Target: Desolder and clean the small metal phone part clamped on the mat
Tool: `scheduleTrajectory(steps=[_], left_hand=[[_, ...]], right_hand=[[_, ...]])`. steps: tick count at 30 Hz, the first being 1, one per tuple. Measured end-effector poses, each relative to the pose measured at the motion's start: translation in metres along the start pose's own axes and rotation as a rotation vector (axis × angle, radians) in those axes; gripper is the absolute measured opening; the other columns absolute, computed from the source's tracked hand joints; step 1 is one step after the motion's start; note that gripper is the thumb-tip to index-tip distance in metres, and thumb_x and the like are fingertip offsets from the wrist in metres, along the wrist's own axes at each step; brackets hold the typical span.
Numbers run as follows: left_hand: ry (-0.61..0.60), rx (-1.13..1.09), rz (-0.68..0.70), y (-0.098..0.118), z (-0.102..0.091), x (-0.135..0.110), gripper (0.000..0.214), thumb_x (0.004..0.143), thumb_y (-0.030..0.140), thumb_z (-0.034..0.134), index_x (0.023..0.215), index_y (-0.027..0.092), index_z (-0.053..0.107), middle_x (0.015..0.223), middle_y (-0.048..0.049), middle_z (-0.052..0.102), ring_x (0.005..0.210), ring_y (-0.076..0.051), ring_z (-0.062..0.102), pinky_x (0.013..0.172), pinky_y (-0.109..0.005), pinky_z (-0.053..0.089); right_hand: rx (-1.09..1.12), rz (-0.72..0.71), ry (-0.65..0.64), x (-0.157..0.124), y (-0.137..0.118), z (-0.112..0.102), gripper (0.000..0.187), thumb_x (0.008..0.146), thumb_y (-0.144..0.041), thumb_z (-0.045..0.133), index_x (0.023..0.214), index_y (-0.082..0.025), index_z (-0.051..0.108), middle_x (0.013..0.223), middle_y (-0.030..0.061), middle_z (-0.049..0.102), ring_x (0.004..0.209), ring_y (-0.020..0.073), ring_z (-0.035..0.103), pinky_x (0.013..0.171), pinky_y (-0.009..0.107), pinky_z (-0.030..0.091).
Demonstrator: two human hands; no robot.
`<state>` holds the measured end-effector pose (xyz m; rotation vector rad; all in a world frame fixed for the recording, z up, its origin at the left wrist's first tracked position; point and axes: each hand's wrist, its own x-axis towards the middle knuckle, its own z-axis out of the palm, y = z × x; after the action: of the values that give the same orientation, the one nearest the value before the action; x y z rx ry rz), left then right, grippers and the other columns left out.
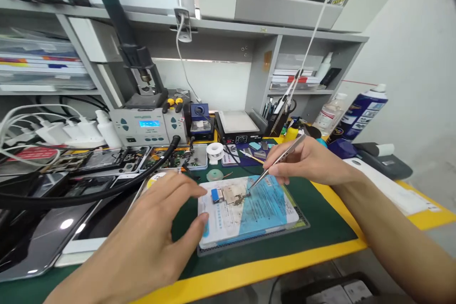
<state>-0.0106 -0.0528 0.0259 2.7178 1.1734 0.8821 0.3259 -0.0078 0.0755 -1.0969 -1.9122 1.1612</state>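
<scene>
A small silvery circuit board (pixel 233 195), with a blue part at its left end, lies on a blue-and-white pad (pixel 265 209) mid-worktop (pixel 320 228). The right hand (pixel 306 161) pinches tweezers (pixel 281 159), tips on the board. The left hand (pixel 156 228), loosely open, rests on the pad's left edge.

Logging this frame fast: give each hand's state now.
Left hand: open, fingers resting on the blue-and-white pad.
Right hand: shut on tweezers, tips at a small circuit part.
</scene>
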Motion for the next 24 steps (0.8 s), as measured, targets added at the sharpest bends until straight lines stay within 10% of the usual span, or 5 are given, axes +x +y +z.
scheduleTrajectory(steps=[5,24], left_hand=[[-0.096,-0.035,0.022,-0.012,0.025,0.037,0.025,0.099,0.040,0.057,0.122,0.033,0.061,0.114,0.0002,0.067,0.105,-0.020,0.066,0.089,-0.037,0.057],[-0.059,0.021,0.060,-0.032,0.039,0.019,0.032,0.099,0.031,0.063,0.130,0.032,0.059,0.125,0.0036,0.067,0.122,-0.017,0.059,0.103,-0.029,0.050]], right_hand=[[-0.005,0.026,-0.059,-0.007,0.011,0.000,0.018,0.088,-0.035,0.087,0.094,-0.019,0.089,0.077,0.0062,0.078,0.068,0.0199,0.074,0.058,0.030,0.061],[-0.059,-0.101,-0.011,-0.007,0.014,0.006,0.007,0.089,-0.021,0.086,0.095,-0.020,0.089,0.088,0.0054,0.082,0.072,0.0164,0.076,0.058,0.025,0.062]])
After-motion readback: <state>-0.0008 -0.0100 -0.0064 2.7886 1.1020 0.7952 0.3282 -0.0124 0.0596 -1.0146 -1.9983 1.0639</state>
